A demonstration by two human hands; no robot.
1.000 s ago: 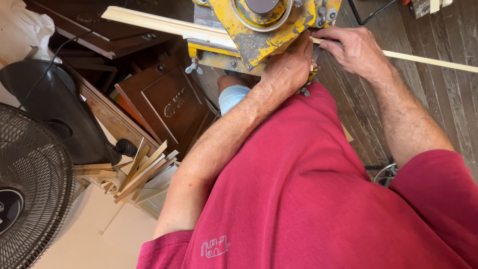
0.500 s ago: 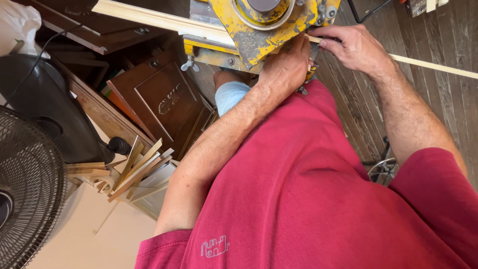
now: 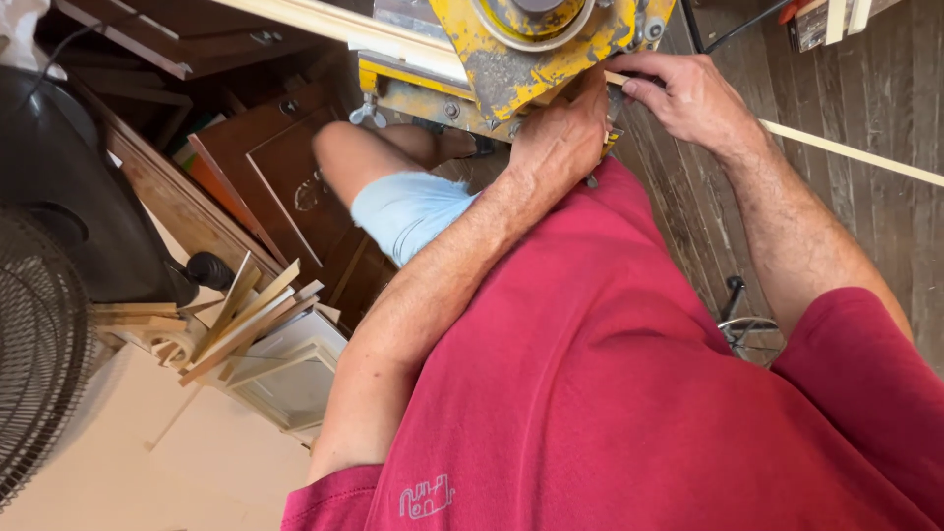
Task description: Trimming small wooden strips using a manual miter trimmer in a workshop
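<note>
Two bare hands meet at the top centre of the frame, against a worn yellow saw (image 3: 531,49) with chipped paint. The left hand (image 3: 560,133) lies knuckles-up under the machine's lower edge, its fingers curled and tucked against the yellow body; what they close on is hidden, so I cannot tell its grip. The right hand (image 3: 688,98), just to the right, has thumb and fingertips pinched together on a thin pale wood strip (image 3: 846,152) where it meets the machine; the strip runs away toward the right edge over the dark plank floor (image 3: 885,88). A longer pale batten (image 3: 324,22) leaves the saw toward the upper left. Below, a red shirt (image 3: 610,393) fills the lower right, and a bent knee in light blue shorts (image 3: 403,211) shows at centre. Left of it lean brown cabinet doors (image 3: 285,167), with a bundle of pale offcuts (image 3: 246,315) beneath them and a black fan grille (image 3: 39,354) at the left edge
</note>
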